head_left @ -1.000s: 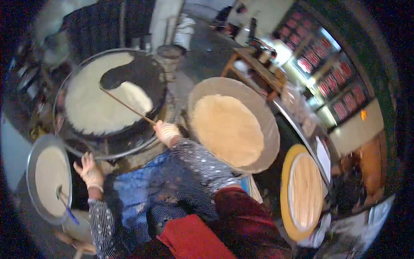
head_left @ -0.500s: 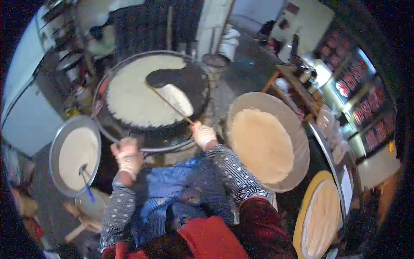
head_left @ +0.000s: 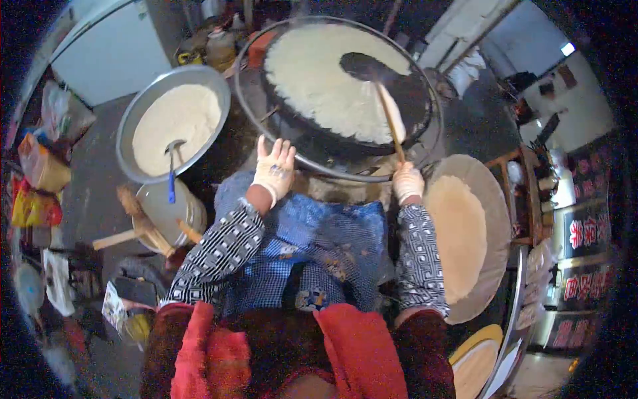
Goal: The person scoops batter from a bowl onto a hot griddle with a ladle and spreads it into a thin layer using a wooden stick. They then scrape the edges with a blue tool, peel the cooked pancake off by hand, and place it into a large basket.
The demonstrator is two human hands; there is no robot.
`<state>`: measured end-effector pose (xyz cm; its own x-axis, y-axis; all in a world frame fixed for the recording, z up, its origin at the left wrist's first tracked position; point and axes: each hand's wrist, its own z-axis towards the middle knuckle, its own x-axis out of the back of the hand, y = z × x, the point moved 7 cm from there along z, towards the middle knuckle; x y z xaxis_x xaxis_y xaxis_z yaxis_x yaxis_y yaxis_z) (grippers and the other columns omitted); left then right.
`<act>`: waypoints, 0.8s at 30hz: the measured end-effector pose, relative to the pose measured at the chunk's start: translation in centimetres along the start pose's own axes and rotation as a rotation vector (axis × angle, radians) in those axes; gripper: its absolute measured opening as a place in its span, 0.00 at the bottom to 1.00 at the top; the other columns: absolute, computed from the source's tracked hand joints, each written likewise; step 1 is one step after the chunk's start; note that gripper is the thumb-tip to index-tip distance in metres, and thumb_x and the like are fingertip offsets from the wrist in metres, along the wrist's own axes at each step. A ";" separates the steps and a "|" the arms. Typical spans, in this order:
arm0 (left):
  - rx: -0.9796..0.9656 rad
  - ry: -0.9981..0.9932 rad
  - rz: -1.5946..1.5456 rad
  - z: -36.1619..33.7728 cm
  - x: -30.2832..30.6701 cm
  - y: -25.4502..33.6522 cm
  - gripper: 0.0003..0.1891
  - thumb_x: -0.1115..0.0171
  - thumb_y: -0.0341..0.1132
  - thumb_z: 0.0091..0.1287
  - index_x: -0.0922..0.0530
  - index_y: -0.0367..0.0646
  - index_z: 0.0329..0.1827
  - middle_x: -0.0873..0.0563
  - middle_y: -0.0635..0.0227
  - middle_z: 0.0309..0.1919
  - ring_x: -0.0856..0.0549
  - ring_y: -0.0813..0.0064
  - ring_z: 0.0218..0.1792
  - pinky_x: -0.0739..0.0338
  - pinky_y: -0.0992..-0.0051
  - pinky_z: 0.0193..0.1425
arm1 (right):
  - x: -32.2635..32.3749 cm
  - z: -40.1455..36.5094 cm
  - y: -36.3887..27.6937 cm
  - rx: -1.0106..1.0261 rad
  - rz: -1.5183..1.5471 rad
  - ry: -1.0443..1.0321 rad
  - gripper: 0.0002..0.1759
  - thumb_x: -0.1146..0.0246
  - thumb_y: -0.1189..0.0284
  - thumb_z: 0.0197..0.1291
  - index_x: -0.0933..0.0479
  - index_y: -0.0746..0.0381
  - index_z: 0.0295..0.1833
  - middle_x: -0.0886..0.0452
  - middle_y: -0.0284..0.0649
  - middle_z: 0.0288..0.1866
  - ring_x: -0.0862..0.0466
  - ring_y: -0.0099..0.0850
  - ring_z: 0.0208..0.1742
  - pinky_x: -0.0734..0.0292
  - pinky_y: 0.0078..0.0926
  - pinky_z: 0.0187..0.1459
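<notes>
My gloved right hand (head_left: 407, 183) is wrapped round the lower end of a long wooden stick (head_left: 390, 123), which reaches over a round black griddle (head_left: 419, 100). A pale layer of batter (head_left: 312, 73) covers much of the griddle, with a bare dark patch around the stick's far end. Along the stick lies a white strip that may be batter; the tool's far end is hard to make out. My gloved left hand (head_left: 274, 171) is open, fingers spread, near the metal ring at the griddle's front edge. It holds nothing.
At left stands a metal basin (head_left: 126, 149) of pale batter (head_left: 176, 123) with a blue-handled ladle (head_left: 171, 186). Below it is a bucket (head_left: 193, 213) with wooden tools. On my right, flat tan rounds (head_left: 455, 233) lie on a large round tray (head_left: 497, 246).
The view has turned, shifting the griddle up and right. My left hand, blurred before, now has its fingers spread. My right hand keeps hold of the stick.
</notes>
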<state>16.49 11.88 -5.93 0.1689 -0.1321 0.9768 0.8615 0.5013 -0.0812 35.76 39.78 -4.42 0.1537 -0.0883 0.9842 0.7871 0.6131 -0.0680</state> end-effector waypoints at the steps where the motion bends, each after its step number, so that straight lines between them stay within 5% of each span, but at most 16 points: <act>1: 0.008 0.004 0.027 0.1 -1.0 -0.4 0.30 0.43 0.43 0.59 0.31 0.37 0.64 0.28 0.57 0.64 0.34 0.60 0.69 0.62 0.37 0.72 | 1.4 -0.6 -1.5 0.066 -0.022 0.023 0.17 0.51 0.59 0.67 0.29 0.62 0.36 0.19 0.54 0.29 0.18 0.52 0.32 0.24 0.51 0.36; 4: 0.055 -0.023 0.026 0.1 -1.8 -1.2 0.28 0.47 0.43 0.61 0.30 0.39 0.63 0.28 0.58 0.64 0.34 0.61 0.69 0.62 0.37 0.71 | 0.8 -1.0 -2.1 0.186 -0.118 -0.008 0.18 0.53 0.59 0.68 0.29 0.63 0.39 0.19 0.55 0.29 0.17 0.53 0.32 0.24 0.51 0.36; 6: 0.070 0.039 0.051 0.5 -1.7 -1.9 0.27 0.45 0.42 0.60 0.29 0.40 0.63 0.27 0.59 0.63 0.33 0.62 0.69 0.62 0.36 0.71 | -0.2 0.2 0.8 -0.061 -0.031 -0.078 0.18 0.52 0.57 0.68 0.28 0.62 0.41 0.19 0.58 0.32 0.18 0.55 0.36 0.24 0.53 0.39; 8: 0.089 0.035 0.048 0.4 -1.5 -2.5 0.27 0.43 0.42 0.59 0.29 0.41 0.62 0.27 0.60 0.63 0.32 0.62 0.68 0.61 0.35 0.71 | -0.6 0.7 0.5 -0.032 -0.077 -0.041 0.19 0.52 0.57 0.68 0.28 0.63 0.39 0.18 0.58 0.32 0.18 0.55 0.36 0.24 0.53 0.39; 10: 0.117 -0.046 0.016 0.7 -1.2 -3.1 0.23 0.57 0.33 0.66 0.30 0.41 0.64 0.29 0.63 0.66 0.34 0.64 0.69 0.63 0.35 0.71 | 1.3 0.3 -1.7 0.054 -0.007 -0.015 0.19 0.52 0.58 0.67 0.28 0.63 0.38 0.19 0.58 0.31 0.18 0.56 0.36 0.25 0.55 0.39; 12: 0.144 -0.058 0.020 1.3 -1.6 -4.2 0.22 0.57 0.33 0.67 0.30 0.42 0.64 0.30 0.64 0.67 0.35 0.65 0.70 0.63 0.36 0.72 | 0.5 -1.7 -3.3 0.203 -0.072 0.011 0.19 0.51 0.57 0.67 0.27 0.63 0.37 0.20 0.59 0.27 0.18 0.57 0.32 0.25 0.55 0.36; 14: 0.162 0.052 0.060 1.3 -2.7 -5.2 0.28 0.42 0.41 0.59 0.31 0.42 0.64 0.28 0.62 0.65 0.31 0.63 0.67 0.59 0.36 0.70 | -1.8 -1.3 -0.4 0.058 -0.060 0.010 0.19 0.51 0.57 0.67 0.26 0.62 0.36 0.20 0.58 0.26 0.19 0.57 0.33 0.25 0.55 0.36; 16: 0.215 0.019 0.039 1.5 -2.3 -6.3 0.32 0.37 0.43 0.56 0.31 0.44 0.64 0.31 0.61 0.67 0.32 0.62 0.68 0.59 0.35 0.70 | -1.1 0.2 1.2 -0.073 -0.032 -0.059 0.19 0.49 0.55 0.66 0.27 0.61 0.40 0.18 0.57 0.32 0.19 0.56 0.36 0.24 0.52 0.39; 19: 0.324 -0.088 0.007 2.2 -1.4 -7.7 0.45 0.24 0.47 0.40 0.31 0.45 0.65 0.31 0.61 0.67 0.34 0.61 0.69 0.58 0.35 0.69 | 0.9 -0.3 -1.6 0.080 -0.034 -0.046 0.19 0.50 0.55 0.67 0.28 0.62 0.41 0.18 0.57 0.32 0.18 0.57 0.37 0.26 0.54 0.38; 20: 0.336 -0.116 0.027 2.0 0.5 -7.3 0.44 0.24 0.47 0.40 0.30 0.46 0.64 0.29 0.62 0.65 0.32 0.62 0.67 0.57 0.35 0.69 | 1.4 -1.2 -2.6 0.152 -0.063 -0.010 0.19 0.50 0.56 0.67 0.29 0.63 0.42 0.19 0.57 0.32 0.19 0.57 0.37 0.26 0.54 0.37; 23: 0.185 0.133 -0.151 2.0 -0.8 -2.0 0.19 0.45 0.36 0.58 0.25 0.46 0.54 0.23 0.63 0.56 0.29 0.64 0.63 0.51 0.35 0.68 | -0.4 -1.9 -1.4 0.015 -0.071 -0.104 0.22 0.52 0.55 0.67 0.25 0.63 0.41 0.19 0.60 0.35 0.18 0.57 0.41 0.25 0.53 0.43; 24: 0.110 0.032 -0.120 1.5 0.9 0.6 0.19 0.47 0.35 0.58 0.25 0.43 0.54 0.21 0.62 0.53 0.27 0.65 0.61 0.50 0.36 0.69 | -0.5 -1.0 -0.4 -0.035 -0.025 -0.089 0.21 0.51 0.55 0.67 0.25 0.64 0.41 0.18 0.60 0.35 0.18 0.56 0.41 0.25 0.52 0.43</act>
<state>16.42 13.29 -4.82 0.0844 -0.2235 0.9710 0.8192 0.5704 0.0601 36.03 38.79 -5.05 0.0818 -0.0322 0.9961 0.8107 0.5835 -0.0477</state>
